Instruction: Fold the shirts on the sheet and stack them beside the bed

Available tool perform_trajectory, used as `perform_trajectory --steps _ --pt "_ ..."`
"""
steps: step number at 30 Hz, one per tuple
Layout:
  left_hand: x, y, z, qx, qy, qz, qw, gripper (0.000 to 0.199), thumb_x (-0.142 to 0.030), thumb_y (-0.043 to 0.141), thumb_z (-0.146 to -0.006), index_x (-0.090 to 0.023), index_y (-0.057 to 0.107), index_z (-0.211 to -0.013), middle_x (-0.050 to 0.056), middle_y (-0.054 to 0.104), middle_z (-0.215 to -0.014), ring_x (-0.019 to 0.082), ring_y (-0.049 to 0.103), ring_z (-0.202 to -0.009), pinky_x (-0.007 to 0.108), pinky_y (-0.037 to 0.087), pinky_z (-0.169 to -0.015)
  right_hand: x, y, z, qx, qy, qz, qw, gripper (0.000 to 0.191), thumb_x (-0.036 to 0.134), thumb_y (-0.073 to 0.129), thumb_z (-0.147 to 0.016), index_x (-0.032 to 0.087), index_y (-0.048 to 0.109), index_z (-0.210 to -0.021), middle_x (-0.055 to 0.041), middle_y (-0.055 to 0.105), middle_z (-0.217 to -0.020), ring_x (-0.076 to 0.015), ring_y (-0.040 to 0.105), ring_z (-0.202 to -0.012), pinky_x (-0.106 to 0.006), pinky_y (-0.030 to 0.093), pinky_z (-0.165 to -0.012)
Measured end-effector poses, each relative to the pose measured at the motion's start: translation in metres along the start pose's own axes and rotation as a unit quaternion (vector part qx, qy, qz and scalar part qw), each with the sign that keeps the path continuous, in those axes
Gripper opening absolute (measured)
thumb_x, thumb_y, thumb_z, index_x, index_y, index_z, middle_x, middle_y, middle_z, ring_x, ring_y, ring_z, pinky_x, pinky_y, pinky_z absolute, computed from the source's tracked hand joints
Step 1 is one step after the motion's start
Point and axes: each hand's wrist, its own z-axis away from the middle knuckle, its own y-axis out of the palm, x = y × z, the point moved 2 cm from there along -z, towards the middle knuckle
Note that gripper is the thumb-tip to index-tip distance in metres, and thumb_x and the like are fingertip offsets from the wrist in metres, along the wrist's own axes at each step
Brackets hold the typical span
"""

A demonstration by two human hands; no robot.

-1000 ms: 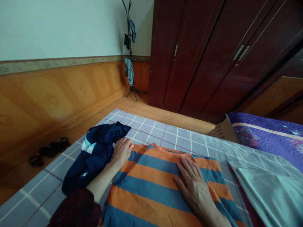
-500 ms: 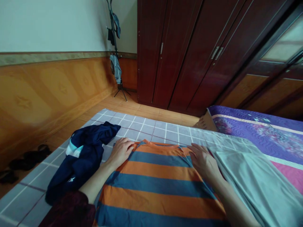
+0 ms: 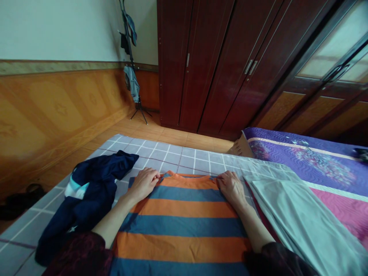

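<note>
An orange and blue striped T-shirt (image 3: pixel 184 226) lies spread out before me, its neckline at the far end. At its left shoulder, my left hand (image 3: pixel 146 183) has its fingers closed on the fabric beside the collar. My right hand (image 3: pixel 230 188) pinches the opposite shoulder, fingertips curled onto the cloth. Left of the shirt is a crumpled navy garment (image 3: pixel 92 191) with a white and light blue patch. Pale grey-green cloth (image 3: pixel 299 214), folded, rests on the right.
All of this is on a grey checked bedsheet (image 3: pixel 175 153). A second bed with a purple floral cover (image 3: pixel 287 149) stands at the right. Beyond are a dark red wardrobe (image 3: pixel 212 65) and a coat rack (image 3: pixel 132 69). A dark bag-like item (image 3: pixel 23 201) lies on the floor at left.
My right hand has come inward to the shirt's right shoulder, its fingers going from stretched to closed on the fabric. The left hand stays at its shoulder. The view has shifted slightly right.
</note>
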Motion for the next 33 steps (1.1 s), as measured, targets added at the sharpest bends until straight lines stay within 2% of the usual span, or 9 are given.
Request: perform_trajectory --steps 4,9,13,18,21,28,31,33 --pt "-0.001 -0.002 -0.002 -0.015 -0.008 -0.007 1.000 0.016 -0.012 0.048 -0.085 -0.019 0.055 -0.072 0.002 0.061 -0.080 0.019 0.053 -0.081 0.031 0.037 -0.076 -0.002 0.004 -0.003 -0.010 -0.003 -0.013 1.000 0.017 0.019 0.049 -0.088 0.017 0.064 -0.080 -0.0065 0.059 -0.083 -0.0215 0.051 -0.085 -0.030 0.041 -0.076" --pt "-0.002 -0.001 -0.003 -0.015 -0.007 -0.013 1.000 0.012 -0.012 0.050 -0.083 -0.019 0.056 -0.075 0.002 0.062 -0.082 0.020 0.053 -0.084 0.032 0.037 -0.077 -0.005 0.004 -0.004 0.001 -0.030 -0.033 0.999 0.018 0.028 0.056 -0.087 0.019 0.066 -0.099 -0.0059 0.060 -0.090 -0.0222 0.051 -0.090 -0.031 0.042 -0.079" --pt "-0.002 0.001 -0.002 -0.007 0.007 -0.003 1.000 0.012 -0.015 0.052 -0.084 -0.020 0.058 -0.074 0.002 0.064 -0.083 0.020 0.053 -0.086 0.033 0.038 -0.079 -0.002 0.004 -0.004 0.020 -0.037 -0.038 0.998 0.014 0.021 0.053 -0.086 0.020 0.067 -0.082 -0.0053 0.058 -0.081 -0.0216 0.050 -0.085 -0.030 0.041 -0.075" --pt "0.002 0.007 -0.004 -0.091 -0.022 0.007 0.996 0.016 -0.018 0.048 -0.087 -0.020 0.057 -0.074 0.002 0.062 -0.078 0.020 0.055 -0.084 0.032 0.040 -0.076 0.000 0.001 -0.006 -0.043 -0.006 -0.063 0.997 0.016 0.023 0.051 -0.088 0.019 0.065 -0.079 -0.0051 0.058 -0.080 -0.0206 0.050 -0.082 -0.029 0.040 -0.072" --pt "0.004 0.010 -0.005 -0.132 -0.018 -0.028 0.991 0.016 -0.019 0.048 -0.089 -0.021 0.057 -0.076 0.002 0.061 -0.078 0.020 0.054 -0.084 0.032 0.039 -0.077 -0.001 0.001 -0.006 -0.068 0.013 -0.062 0.996 0.018 0.026 0.050 -0.089 0.021 0.066 -0.081 -0.0051 0.058 -0.081 -0.0209 0.050 -0.083 -0.029 0.040 -0.073" --pt "0.009 0.016 -0.009 -0.092 -0.013 -0.127 0.988 0.019 -0.018 0.046 -0.090 -0.020 0.057 -0.074 0.004 0.060 -0.077 0.022 0.052 -0.083 0.034 0.038 -0.077 -0.005 0.012 -0.007 -0.031 0.009 -0.006 0.999 0.021 0.027 0.050 -0.090 0.020 0.068 -0.083 -0.0064 0.059 -0.082 -0.0221 0.050 -0.084 -0.030 0.040 -0.073" --pt "0.000 0.005 -0.006 -0.098 -0.020 -0.125 0.987 0.014 -0.018 0.048 -0.089 -0.020 0.059 -0.081 0.005 0.062 -0.083 0.023 0.053 -0.088 0.035 0.040 -0.081 -0.006 0.006 -0.008 -0.024 0.006 0.003 1.000 0.021 0.027 0.049 -0.091 0.019 0.068 -0.086 -0.0074 0.061 -0.084 -0.0228 0.052 -0.085 -0.032 0.042 -0.075" --pt "-0.020 -0.008 0.002 -0.109 0.002 -0.105 0.988 0.013 -0.018 0.048 -0.089 -0.020 0.060 -0.093 0.006 0.063 -0.094 0.023 0.054 -0.096 0.037 0.041 -0.087 0.001 -0.004 -0.006 -0.029 0.006 0.005 1.000 0.022 0.027 0.048 -0.090 0.017 0.066 -0.098 -0.0099 0.062 -0.094 -0.0245 0.053 -0.092 -0.035 0.043 -0.081"
